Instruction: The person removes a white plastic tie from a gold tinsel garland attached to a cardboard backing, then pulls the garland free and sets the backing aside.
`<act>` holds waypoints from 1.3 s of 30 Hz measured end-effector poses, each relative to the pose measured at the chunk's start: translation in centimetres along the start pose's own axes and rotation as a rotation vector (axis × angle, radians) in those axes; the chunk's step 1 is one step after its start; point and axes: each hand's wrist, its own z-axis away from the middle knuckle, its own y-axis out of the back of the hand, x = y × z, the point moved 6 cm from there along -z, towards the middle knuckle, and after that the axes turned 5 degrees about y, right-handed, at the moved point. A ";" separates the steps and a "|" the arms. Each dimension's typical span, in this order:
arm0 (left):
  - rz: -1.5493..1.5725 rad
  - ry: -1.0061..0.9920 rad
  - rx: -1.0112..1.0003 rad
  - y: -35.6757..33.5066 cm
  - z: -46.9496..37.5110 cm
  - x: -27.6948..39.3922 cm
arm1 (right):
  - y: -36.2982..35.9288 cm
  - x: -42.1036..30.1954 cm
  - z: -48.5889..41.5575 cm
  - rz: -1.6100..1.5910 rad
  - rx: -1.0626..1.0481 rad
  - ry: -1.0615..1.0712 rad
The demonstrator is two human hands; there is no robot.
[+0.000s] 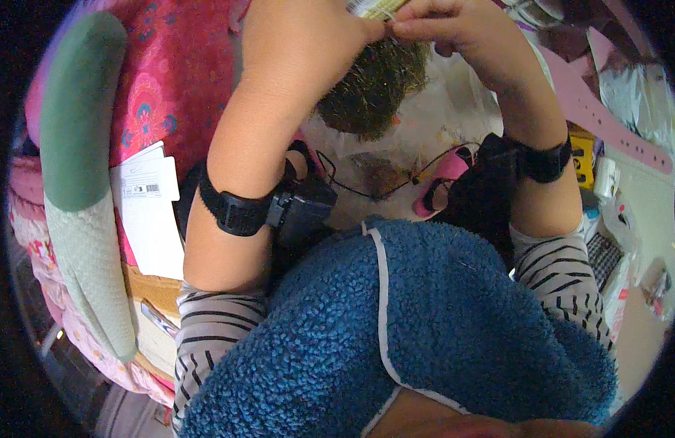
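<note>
At the top edge, a dark brown-green bristly bundle (375,90) hangs below both hands, with a pale yellow, ridged part (380,7) above it. I cannot tell exactly what the item is. My left hand (310,38) grips the pale part from the left, its thumb pointing inward and its other fingers mostly hidden. From the right, my right hand (438,22) pinches at a thin white strip (389,16) on the same part. The thumb and fingertips of the two hands nearly meet there. The upper part of the item is cut off by the frame.
A green-and-white long cushion (80,164) and white cards (148,219) lie left on pink patterned fabric (162,82). Blue fleece (326,306) covers my lap. Below are pink slippers (444,180) and a black cord (375,194). Right stand a yellow box (582,159) and a keyboard (603,257).
</note>
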 end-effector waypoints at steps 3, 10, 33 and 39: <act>-0.042 0.097 -0.068 -0.2 0.2 -0.2 | -0.5 0.5 0.0 -0.001 -0.093 0.003; -0.071 -0.039 0.038 0.9 1.5 0.9 | -0.5 1.3 0.7 -0.054 -0.051 0.008; -0.093 0.031 -0.063 1.7 0.6 -0.2 | -1.4 2.0 0.1 -0.245 -0.088 -0.045; -0.121 0.019 -0.039 1.5 0.6 -0.5 | -1.5 1.6 0.2 -0.202 -0.093 -0.042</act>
